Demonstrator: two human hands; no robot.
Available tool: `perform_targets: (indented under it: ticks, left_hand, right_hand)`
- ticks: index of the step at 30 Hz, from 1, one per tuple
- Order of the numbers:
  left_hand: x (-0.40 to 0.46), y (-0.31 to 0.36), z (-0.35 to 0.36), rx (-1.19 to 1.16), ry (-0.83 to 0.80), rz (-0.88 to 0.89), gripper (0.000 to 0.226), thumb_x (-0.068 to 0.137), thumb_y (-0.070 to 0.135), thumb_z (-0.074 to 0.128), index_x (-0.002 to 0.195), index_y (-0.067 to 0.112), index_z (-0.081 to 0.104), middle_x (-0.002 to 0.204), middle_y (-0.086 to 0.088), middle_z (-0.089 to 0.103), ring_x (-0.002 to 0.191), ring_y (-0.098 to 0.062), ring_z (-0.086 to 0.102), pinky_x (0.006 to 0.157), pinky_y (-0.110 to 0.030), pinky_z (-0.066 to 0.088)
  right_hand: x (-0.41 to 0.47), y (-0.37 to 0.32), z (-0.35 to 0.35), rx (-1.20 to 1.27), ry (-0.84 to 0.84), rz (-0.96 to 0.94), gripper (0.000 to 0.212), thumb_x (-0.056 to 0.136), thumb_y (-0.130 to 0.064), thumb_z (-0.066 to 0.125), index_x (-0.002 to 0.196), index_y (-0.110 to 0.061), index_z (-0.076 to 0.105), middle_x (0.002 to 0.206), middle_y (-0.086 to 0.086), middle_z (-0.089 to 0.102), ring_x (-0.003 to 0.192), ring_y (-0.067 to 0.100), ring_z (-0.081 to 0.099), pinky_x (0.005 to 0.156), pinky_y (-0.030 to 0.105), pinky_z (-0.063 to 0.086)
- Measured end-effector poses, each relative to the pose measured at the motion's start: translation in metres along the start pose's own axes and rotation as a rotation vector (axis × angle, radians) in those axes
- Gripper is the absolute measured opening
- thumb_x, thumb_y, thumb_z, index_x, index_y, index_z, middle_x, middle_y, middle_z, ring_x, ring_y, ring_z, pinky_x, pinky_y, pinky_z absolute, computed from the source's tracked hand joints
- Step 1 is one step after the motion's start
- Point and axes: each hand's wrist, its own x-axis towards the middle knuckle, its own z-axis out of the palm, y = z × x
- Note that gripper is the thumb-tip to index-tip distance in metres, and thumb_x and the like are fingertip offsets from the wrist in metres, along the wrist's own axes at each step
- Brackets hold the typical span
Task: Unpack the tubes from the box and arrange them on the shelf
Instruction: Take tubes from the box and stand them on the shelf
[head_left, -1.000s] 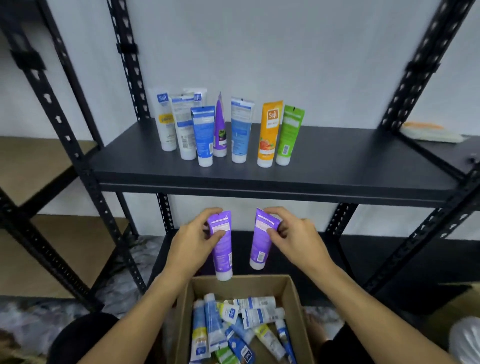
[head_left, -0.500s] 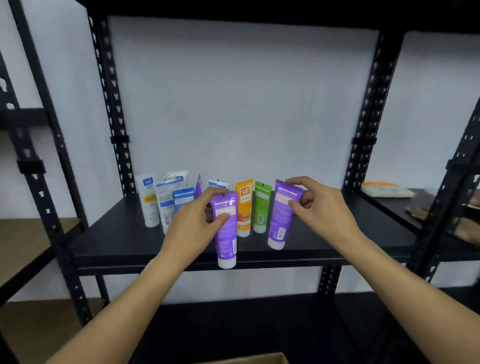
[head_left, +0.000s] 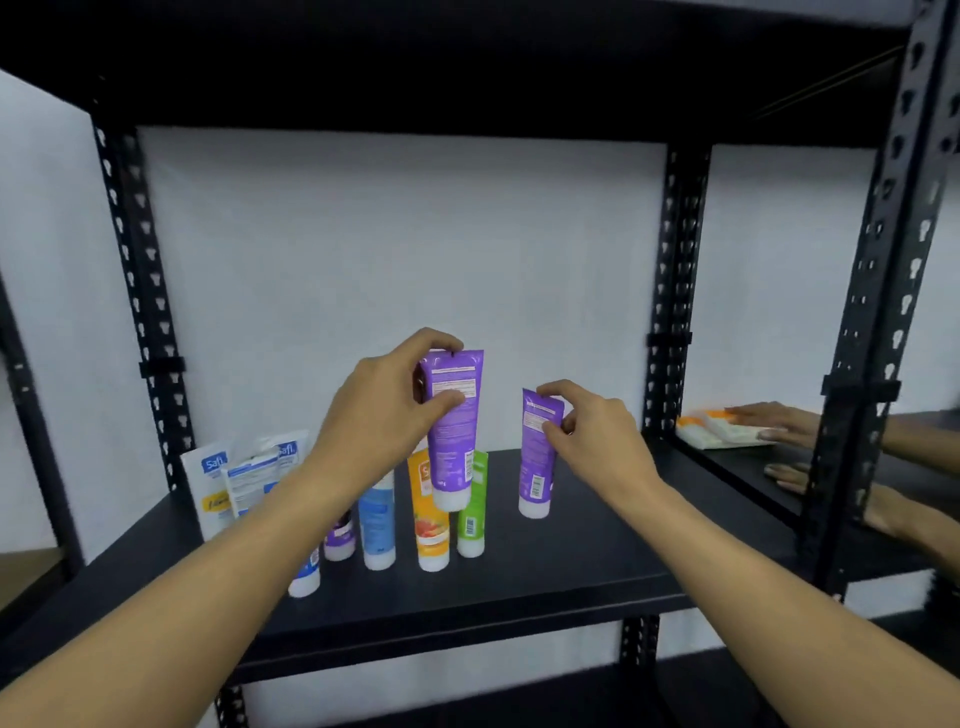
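**Two purple tubes going onto the shelf, caps down**

The left hand (head_left: 384, 415) is holding a purple tube (head_left: 453, 431) in the air above the row already standing, its fingers (head_left: 441, 402) and thumb curling round the flat crimped end. The right hand (head_left: 592, 436) is pinching the top of a second purple tube (head_left: 537, 457), whose white cap is touching, or all but touching, the black shelf (head_left: 571, 561), just right of the green tube (head_left: 474, 512) and the orange tube (head_left: 431, 519).

These tubes are probably light, with soft walls that give under pressure, and the glossy plastic is likely to be slippery. The stiff crimp looks like the best place to take hold. Balancing on a narrow cap, each one is likely tipping easily, and a nudge could be knocking over the neighbours. The box is out of view.
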Motion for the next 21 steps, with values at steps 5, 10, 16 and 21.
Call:
perform_targets:
  ticks: [5,10,16,21]
  left_hand:
    - [0.034,0.008,0.004,0.017,0.010,0.051,0.041,0.084,0.039,0.074,0.119,0.036,0.053,0.103,0.009,0.068,0.084,-0.011,0.064,0.074,-0.033,0.059]
    - [0.055,0.001,0.014,0.072,-0.001,0.046,0.044,0.084,0.044,0.072,0.121,0.034,0.050,0.115,0.004,0.067,0.096,-0.014,0.067,0.077,-0.036,0.061]
    - [0.079,-0.019,0.022,0.143,0.049,0.012,0.046,0.085,0.044,0.069,0.124,0.028,0.050,0.120,-0.001,0.066,0.100,-0.018,0.065,0.076,-0.032,0.058]
    - [0.096,-0.044,0.035,0.233,0.078,-0.029,0.047,0.086,0.045,0.069,0.124,0.027,0.049,0.118,-0.003,0.067,0.096,-0.021,0.066,0.068,-0.025,0.048]
  right_hand:
    - [0.004,0.008,0.021,0.014,-0.008,0.036,0.036,0.091,-0.021,0.059,0.125,-0.034,0.058,0.080,-0.006,0.069,0.073,0.017,0.063,0.063,0.029,0.050]
    - [0.000,0.014,0.045,-0.026,-0.083,0.027,0.036,0.095,-0.027,0.058,0.129,-0.035,0.052,0.096,-0.003,0.071,0.078,0.015,0.063,0.061,0.025,0.049]
    - [0.000,0.018,0.066,-0.108,-0.092,-0.031,0.034,0.097,-0.034,0.053,0.129,-0.039,0.043,0.100,0.001,0.070,0.087,0.023,0.066,0.068,0.036,0.057]
    - [0.000,0.024,0.073,-0.117,-0.083,-0.057,0.033,0.099,-0.038,0.054,0.128,-0.037,0.041,0.102,0.002,0.068,0.089,0.021,0.066,0.068,0.036,0.058]
